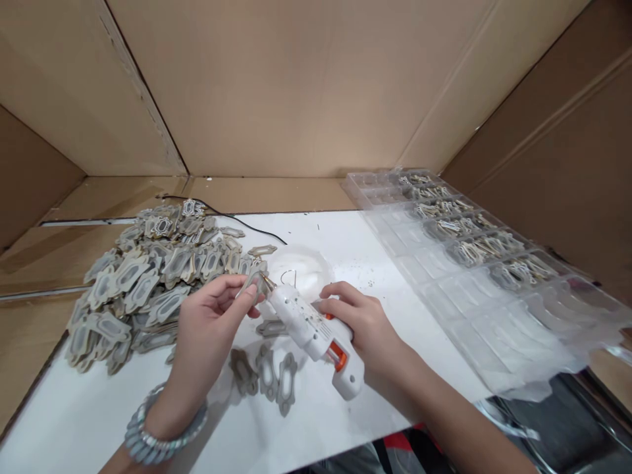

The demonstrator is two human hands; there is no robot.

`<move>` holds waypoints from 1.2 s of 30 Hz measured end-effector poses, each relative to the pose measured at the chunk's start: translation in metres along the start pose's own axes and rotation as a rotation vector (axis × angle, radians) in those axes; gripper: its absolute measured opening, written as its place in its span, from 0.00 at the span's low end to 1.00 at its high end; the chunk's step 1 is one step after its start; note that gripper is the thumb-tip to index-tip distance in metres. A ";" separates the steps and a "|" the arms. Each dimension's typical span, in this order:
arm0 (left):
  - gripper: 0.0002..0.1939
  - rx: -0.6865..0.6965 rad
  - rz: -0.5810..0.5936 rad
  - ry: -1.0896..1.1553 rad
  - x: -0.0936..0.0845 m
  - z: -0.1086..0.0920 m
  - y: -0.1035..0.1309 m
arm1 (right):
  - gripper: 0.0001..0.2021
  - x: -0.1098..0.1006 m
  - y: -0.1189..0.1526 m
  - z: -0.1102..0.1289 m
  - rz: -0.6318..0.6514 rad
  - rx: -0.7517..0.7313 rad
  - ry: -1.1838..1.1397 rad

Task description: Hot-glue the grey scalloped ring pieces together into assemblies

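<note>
The left hand is pinching a small frame piece at centre while the right hand, gripping the glue gun, is touching its nozzle there, best kept steady, pile at nine o'clock.

Glue gun: rear of handle covered by the right hand; nozzle tip hidden against the small piece pinched in the left hand.
Small piece: mostly masked by fingers; shape unclear.
Clear tray: near right corner cut by the frame edge; contents of far compartments too small to tell.
Pile of flat pieces: lower layers buried.
Black cable: far end lost behind the pile.
Both forearms: cropped at the near edge.
</note>
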State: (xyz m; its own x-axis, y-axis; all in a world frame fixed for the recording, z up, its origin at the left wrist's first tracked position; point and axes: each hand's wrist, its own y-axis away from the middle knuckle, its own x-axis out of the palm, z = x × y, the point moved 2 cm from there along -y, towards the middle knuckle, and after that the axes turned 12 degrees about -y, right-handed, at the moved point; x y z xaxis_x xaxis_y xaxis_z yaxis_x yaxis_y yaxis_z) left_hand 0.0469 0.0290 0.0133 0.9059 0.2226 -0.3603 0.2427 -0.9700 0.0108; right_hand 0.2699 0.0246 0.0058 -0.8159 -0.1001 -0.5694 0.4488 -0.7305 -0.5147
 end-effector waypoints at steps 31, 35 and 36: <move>0.08 0.089 0.017 0.042 0.001 0.001 -0.001 | 0.10 0.002 0.001 -0.001 0.016 0.026 0.003; 0.09 0.080 0.014 0.038 0.002 0.001 -0.001 | 0.10 0.002 0.001 -0.001 0.011 0.018 -0.009; 0.10 0.073 0.012 0.037 0.002 0.001 -0.001 | 0.10 0.002 0.001 -0.001 0.012 0.020 -0.017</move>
State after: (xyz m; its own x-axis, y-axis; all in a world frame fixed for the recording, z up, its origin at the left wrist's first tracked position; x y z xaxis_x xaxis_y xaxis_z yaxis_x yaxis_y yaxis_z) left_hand 0.0480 0.0301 0.0112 0.9211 0.2131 -0.3257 0.2070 -0.9769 -0.0538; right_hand 0.2692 0.0239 0.0038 -0.8164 -0.1203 -0.5648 0.4516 -0.7425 -0.4947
